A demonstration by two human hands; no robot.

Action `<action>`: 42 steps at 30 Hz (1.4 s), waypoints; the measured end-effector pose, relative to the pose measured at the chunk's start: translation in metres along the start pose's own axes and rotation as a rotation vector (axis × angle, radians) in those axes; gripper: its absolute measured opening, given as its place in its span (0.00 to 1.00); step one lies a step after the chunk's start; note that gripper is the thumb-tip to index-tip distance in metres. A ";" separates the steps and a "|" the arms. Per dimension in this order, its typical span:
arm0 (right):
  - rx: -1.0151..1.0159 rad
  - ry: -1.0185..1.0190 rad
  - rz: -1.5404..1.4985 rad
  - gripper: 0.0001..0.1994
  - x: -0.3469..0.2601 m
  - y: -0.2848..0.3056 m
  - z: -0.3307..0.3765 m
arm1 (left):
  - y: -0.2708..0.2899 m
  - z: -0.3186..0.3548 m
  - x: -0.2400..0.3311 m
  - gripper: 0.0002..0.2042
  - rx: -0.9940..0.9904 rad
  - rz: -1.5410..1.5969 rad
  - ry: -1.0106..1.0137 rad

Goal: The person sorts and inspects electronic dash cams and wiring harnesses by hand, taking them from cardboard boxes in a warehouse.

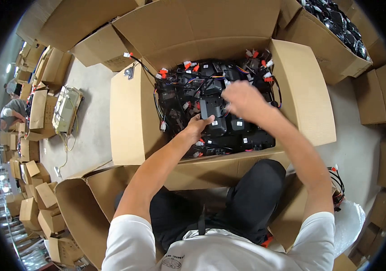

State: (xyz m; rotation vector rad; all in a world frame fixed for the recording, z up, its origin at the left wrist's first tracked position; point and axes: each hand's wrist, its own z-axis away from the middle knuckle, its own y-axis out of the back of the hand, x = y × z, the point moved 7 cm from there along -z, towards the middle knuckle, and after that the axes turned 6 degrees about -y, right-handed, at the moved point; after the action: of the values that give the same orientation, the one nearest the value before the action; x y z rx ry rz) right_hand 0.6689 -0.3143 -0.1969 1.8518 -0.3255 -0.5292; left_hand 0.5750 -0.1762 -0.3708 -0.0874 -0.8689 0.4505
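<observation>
Dozens of black modules with trailing wires filled the open cardboard box beneath both hands, its flaps spread wide to either side of them. Past the right hand stood a second carton heaped with similar black parts. The black module lay on top of the pile, between the two hands. The left hand was curled at its lower left edge, fingers closed on it as far as could be seen. The right hand hovered blurred at the module's right side; whether it gripped anything could not be told. Red-and-white connectors on looped wires lay beyond the hands, and I judged that lifting the module could snag those loops, dragging neighbours up or straining a plug.
</observation>
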 end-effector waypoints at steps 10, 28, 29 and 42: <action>-0.105 0.148 0.112 0.22 -0.051 -0.107 0.019 | -0.009 0.050 0.051 0.21 -0.039 -1.068 -0.392; -0.455 0.172 0.357 0.29 -0.078 -0.073 -0.006 | 0.473 0.555 -0.324 0.32 0.867 -0.881 0.306; -0.482 0.168 0.350 0.27 -0.078 -0.070 -0.010 | 0.473 0.544 -0.337 0.36 0.962 -0.863 0.297; -0.343 0.033 -0.225 0.12 -0.183 -0.044 0.007 | 0.496 0.525 -0.397 0.48 0.767 -1.000 0.340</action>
State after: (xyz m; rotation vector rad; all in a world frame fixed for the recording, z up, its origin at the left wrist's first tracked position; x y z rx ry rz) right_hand 0.5065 -0.2200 -0.2043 1.5684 -0.0006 -0.6633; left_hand -0.2138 0.0507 -0.4415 0.9183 -0.2796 -0.2002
